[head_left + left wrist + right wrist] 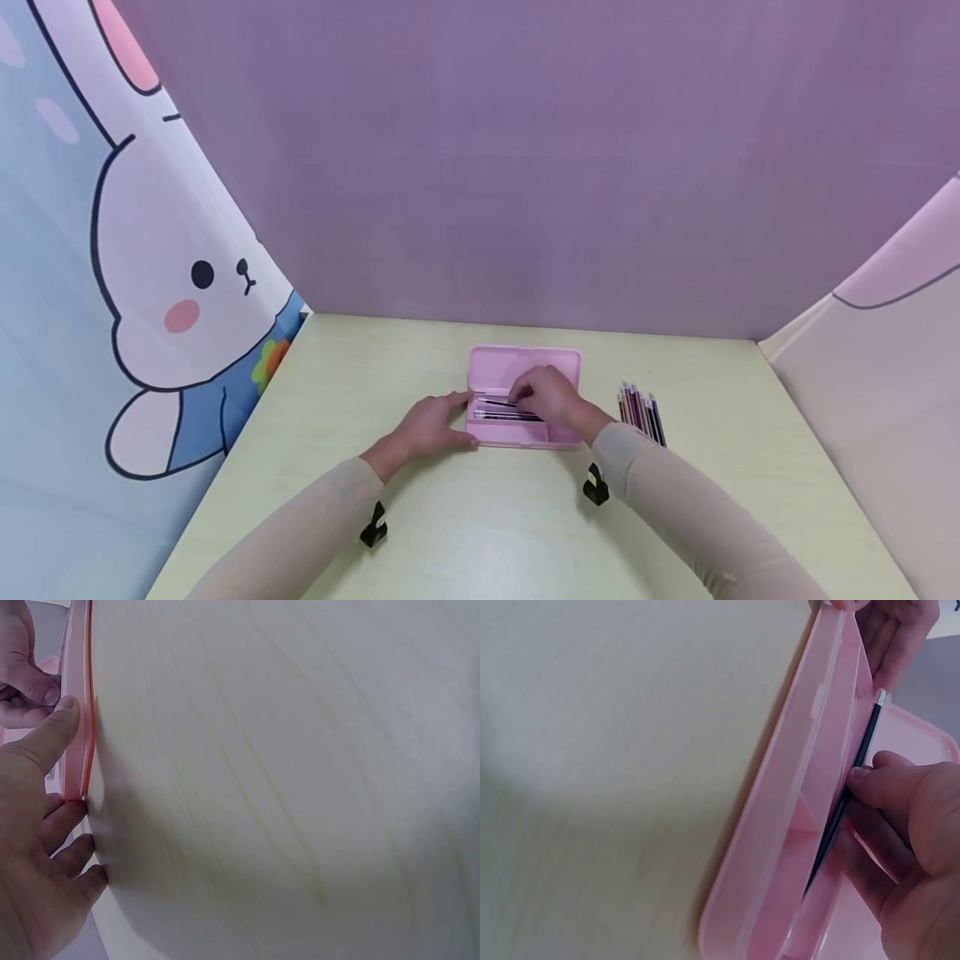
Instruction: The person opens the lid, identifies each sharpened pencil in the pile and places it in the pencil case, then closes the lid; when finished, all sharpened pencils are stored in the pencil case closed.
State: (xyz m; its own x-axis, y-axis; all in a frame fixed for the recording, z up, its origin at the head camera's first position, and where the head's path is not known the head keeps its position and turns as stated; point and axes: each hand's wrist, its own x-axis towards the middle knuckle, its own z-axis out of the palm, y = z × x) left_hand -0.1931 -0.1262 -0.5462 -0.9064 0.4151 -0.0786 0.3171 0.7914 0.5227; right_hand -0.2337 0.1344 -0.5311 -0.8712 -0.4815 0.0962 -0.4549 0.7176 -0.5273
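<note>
Head view: pink pencil case (506, 432) is laid open on the table (480, 533); its left end is braced by the left hand (427, 427), presumably against sliding. Loose pencils (641, 414) are placed at the right, apparently for easy reach.

Left wrist: front wall is touched by the extended thumb; fingers are rested at the end.

Right wrist: black pencil (865, 741) is pinched mid-shaft by the right hand (907, 825), aligned lengthwise with the tray, likely for fit.

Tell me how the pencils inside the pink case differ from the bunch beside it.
In the head view, the pencils in the case lie crosswise, along the pink pencil case, while the loose bunch runs lengthwise, slightly tilted. The pencils in the case are fewer; the loose bunch has more. The pencils in the case look dark, whereas the loose bunch mixes dark and lighter brownish ones. Both have pale ends.
</note>
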